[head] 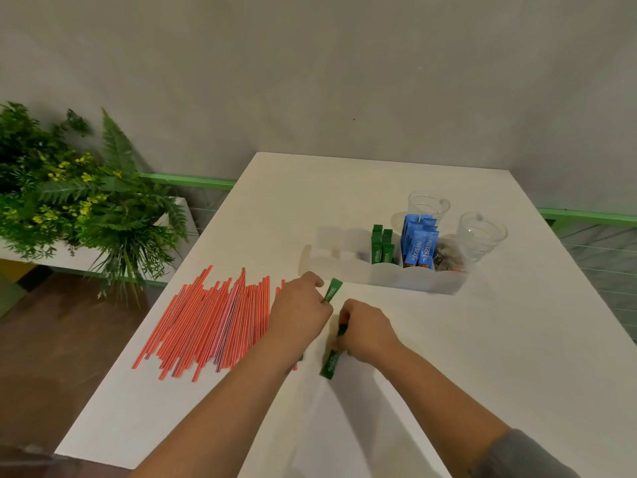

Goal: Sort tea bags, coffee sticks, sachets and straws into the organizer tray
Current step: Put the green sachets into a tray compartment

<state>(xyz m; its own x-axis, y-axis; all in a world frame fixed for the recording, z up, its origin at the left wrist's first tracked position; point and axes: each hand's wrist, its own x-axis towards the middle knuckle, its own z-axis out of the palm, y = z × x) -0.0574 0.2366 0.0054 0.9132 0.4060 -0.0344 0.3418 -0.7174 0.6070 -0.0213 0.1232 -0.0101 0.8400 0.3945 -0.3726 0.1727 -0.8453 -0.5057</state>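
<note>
A translucent white organizer tray (389,276) stands on the white table, holding upright green sachets (381,248), blue coffee sticks (418,244) and tea bags (448,258) in its right compartments. Its left compartments look empty. A pile of red straws (210,320) lies to the left. My left hand (298,313) pinches a green sachet (331,290) that points up toward the tray. My right hand (367,331) grips another green sachet (330,365), whose lower end rests on the table.
Two clear glass mugs (427,205) (481,234) stand behind the tray. A planter with green ferns and yellow flowers (69,198) sits off the table's left edge. A grey wall rises behind the table (517,339).
</note>
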